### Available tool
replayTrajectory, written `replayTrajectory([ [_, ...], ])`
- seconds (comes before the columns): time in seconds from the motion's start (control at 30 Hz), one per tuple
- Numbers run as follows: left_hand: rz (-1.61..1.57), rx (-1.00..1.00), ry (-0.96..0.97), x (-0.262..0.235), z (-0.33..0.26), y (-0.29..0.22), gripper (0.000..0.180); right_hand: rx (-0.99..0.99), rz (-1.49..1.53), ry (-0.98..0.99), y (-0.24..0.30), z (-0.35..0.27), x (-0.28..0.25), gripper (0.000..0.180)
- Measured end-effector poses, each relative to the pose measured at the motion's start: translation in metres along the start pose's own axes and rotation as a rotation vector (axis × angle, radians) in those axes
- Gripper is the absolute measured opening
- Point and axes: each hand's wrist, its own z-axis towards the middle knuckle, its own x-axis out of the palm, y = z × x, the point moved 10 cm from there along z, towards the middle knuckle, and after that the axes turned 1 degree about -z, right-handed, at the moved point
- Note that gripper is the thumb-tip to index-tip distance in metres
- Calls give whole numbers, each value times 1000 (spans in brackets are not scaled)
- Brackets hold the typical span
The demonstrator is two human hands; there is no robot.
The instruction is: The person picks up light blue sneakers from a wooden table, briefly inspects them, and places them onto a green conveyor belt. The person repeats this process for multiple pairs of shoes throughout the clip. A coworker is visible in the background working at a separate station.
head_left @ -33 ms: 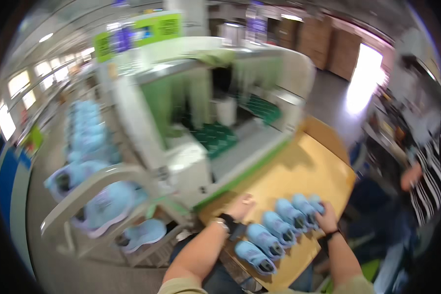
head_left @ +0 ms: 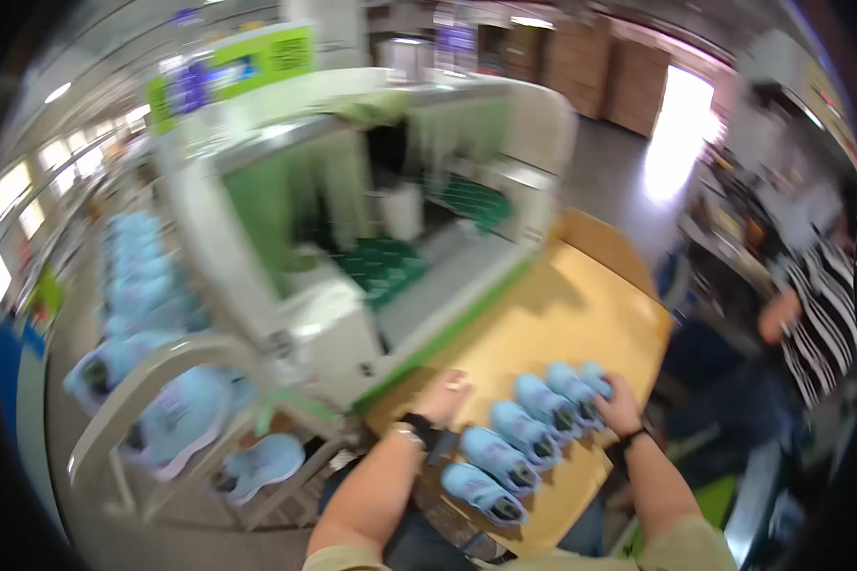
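Observation:
Several light-blue shoes (head_left: 492, 455) stand side by side in a slanting row on the yellow tabletop (head_left: 581, 295), their dark openings toward me. At the far right end of the row, my right hand (head_left: 621, 407) is closed round the last blue shoe (head_left: 595, 378), partly covering it. My left hand (head_left: 442, 396) hovers over the table's left part, beyond the near shoes and apart from them. Its fingers are curled in; what they hold, if anything, is too small and blurred to name. Dark bands circle both wrists.
A white-and-green machine (head_left: 352, 228) with hanging green strips and green-matted openings stands behind the table. To the left, a grey rack (head_left: 152, 376) carries more blue shoes (head_left: 186, 414). At the right, a person in a striped top (head_left: 819, 324) is near a cluttered bench.
The whole view has shifted slightly, so everything sits a little further left in the picture. Both hands keep nearly the same places relative to the shoes.

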Motion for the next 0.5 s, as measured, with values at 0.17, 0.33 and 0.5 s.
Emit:
replayTrajectory([
  [0.17,51,-24,-7,-14,-17,-39,57,31,28,-56,8,1,-12,37],
  [0.33,84,-18,26,-5,-15,-47,58,64,-3,-34,2,-2,-17,37],
  [0.5,52,-39,28,-5,-16,-42,58,78,29,-25,5,-2,-17,37],
])
